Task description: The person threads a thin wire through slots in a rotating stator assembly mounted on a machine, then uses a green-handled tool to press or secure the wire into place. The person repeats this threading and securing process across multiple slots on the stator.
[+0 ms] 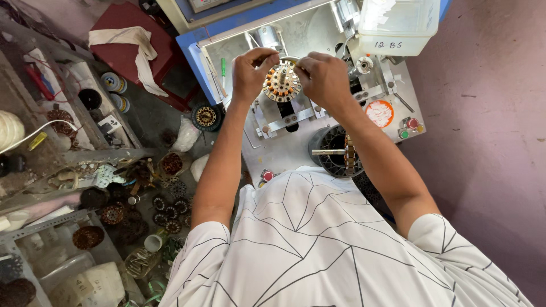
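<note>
A round stator core (281,83) with copper-wound slots sits on the fixture of a grey winding machine (318,34). My left hand (250,71) is at its left rim with the fingers pinched near the top edge. My right hand (323,77) is at its right rim, fingers pinched too, seemingly on fine wire between the hands. Both hands touch or nearly touch the core. What exactly the fingertips pinch is too small to tell.
A black ribbed holder with a spindle (335,152) stands near my right forearm. A translucent plastic box (398,23) sits at the machine's upper right, coloured buttons (409,128) below it. Several wound stators (170,207) and parts litter the floor left. A red stool with a cloth (133,45) stands behind.
</note>
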